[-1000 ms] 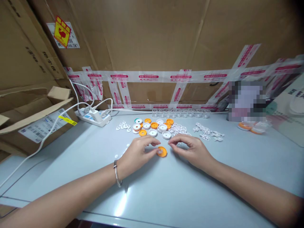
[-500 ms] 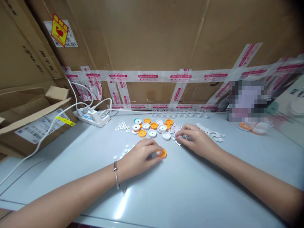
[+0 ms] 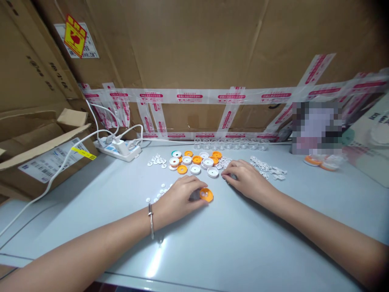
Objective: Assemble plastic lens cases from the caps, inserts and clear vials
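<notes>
My left hand [image 3: 185,196] grips the rim of an orange round cap [image 3: 207,195] between thumb and fingers, low over the table. Inside the cap sits a small pale piece. My right hand [image 3: 243,177] is closed, fingertips pinched near the table beside the small white flat parts [image 3: 224,163]; whatever lies between them is too small to name. White round caps [image 3: 213,172] and orange caps [image 3: 182,169] are grouped beyond my hands. Small white discs [image 3: 162,191] lie behind my left hand, partly covered by it.
Clear cups [image 3: 231,144] line the table's back edge. At the left are a power strip [image 3: 121,151] with white cables and an open cardboard box [image 3: 51,158]. More white flat parts [image 3: 261,165] lie right of centre. Orange-based items [image 3: 313,161] stand at the back right.
My right hand's fingertips have drawn together and shifted slightly left. The orange cap in my left hand is tilted a little more toward the camera.
</notes>
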Action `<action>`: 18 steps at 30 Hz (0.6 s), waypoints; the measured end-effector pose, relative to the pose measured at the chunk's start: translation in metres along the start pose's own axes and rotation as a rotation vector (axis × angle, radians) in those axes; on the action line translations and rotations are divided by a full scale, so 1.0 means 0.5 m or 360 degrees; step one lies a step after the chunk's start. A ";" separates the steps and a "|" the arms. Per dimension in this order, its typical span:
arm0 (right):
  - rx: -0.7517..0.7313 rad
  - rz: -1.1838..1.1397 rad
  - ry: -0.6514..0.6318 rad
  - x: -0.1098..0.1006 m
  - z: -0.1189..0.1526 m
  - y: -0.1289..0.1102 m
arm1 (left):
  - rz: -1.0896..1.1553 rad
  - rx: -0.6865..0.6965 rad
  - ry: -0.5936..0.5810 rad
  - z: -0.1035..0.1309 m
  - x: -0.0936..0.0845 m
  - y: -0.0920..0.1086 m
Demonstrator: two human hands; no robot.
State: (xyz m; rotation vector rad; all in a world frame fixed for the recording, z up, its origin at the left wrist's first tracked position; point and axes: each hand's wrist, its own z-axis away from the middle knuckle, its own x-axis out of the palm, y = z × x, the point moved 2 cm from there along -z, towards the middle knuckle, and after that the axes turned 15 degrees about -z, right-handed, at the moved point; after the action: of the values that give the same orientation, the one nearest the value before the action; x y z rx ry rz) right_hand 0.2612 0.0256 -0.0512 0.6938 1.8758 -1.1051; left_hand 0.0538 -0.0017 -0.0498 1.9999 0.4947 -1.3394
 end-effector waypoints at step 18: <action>0.0524 -0.1108 -0.0209 0.038 0.017 -0.072 | 0.0042 -0.0174 0.0002 -0.006 0.015 -0.009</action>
State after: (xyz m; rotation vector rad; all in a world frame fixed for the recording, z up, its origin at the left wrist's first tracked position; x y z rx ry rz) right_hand 0.2269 0.0023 -0.0543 0.1108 1.8823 -1.8769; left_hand 0.0559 0.0030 -0.0573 1.9116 0.5293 -1.2678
